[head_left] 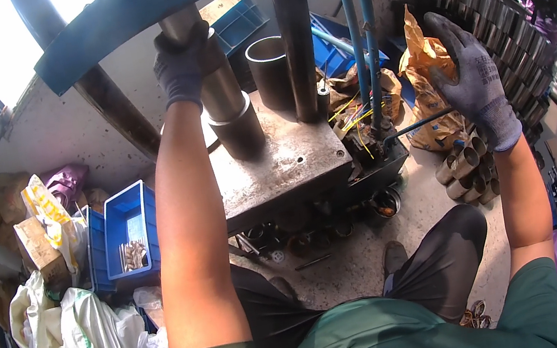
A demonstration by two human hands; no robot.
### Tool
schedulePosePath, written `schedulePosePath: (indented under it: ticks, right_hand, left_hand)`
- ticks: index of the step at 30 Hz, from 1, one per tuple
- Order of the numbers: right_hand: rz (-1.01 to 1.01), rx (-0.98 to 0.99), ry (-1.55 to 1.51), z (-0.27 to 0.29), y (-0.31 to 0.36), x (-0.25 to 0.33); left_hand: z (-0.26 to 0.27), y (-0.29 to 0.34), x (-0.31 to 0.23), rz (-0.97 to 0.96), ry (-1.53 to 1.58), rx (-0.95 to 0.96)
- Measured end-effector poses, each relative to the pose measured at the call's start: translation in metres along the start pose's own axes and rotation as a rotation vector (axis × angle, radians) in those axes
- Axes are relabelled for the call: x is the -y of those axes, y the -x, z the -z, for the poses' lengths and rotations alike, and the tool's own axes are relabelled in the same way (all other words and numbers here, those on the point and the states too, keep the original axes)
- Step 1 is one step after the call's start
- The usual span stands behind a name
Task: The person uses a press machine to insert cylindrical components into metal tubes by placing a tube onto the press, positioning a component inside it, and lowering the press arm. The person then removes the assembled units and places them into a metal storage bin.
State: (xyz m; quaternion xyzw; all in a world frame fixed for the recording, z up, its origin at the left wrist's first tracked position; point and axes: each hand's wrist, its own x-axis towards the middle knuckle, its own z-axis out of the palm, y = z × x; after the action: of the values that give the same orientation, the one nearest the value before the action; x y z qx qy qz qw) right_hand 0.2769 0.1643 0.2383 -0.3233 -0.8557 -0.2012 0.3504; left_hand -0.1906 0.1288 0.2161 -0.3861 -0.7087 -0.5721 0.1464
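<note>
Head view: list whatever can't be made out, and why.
All in the head view:
Left hand: finger outlines, lost in shadow against the steel cylinder.
Dark rod: right end, apparently hidden by the right hand.
Steel column: top, covered by the blue beam.
Metal pieces in the blue bin: too small to identify.

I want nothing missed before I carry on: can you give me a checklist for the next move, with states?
1. Both hands gloved: ok, gloves on each.
2. Left hand clear of the metal column: not ok, it is against the upper cylinder.
3. Right hand off the dark rod: cannot tell, it is open close to the rod's end.
4. Lower cylinder square under the upper one: cannot tell from this angle.
5. Shoes out from under the metal block: ok, both on the floor in front.
</note>
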Motion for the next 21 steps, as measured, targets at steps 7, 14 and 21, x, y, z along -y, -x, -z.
schedulePosePath:
  ticks: [7,14,21]
  right_hand:
    - [-0.071,0.476,-0.098,0.033,0.036,0.006]
    - [0.091,0.639,-0.112,0.068,0.202,0.06]
    - [-0.083,0.517,-0.106,0.057,0.23,0.077]
  left_hand:
    - [0.002,0.002,0.005,-0.032,0.019,-0.022]
    - [0.004,0.002,0.011,-0.043,0.03,-0.031]
    - [0.001,0.002,0.005,0.009,-0.051,0.0]
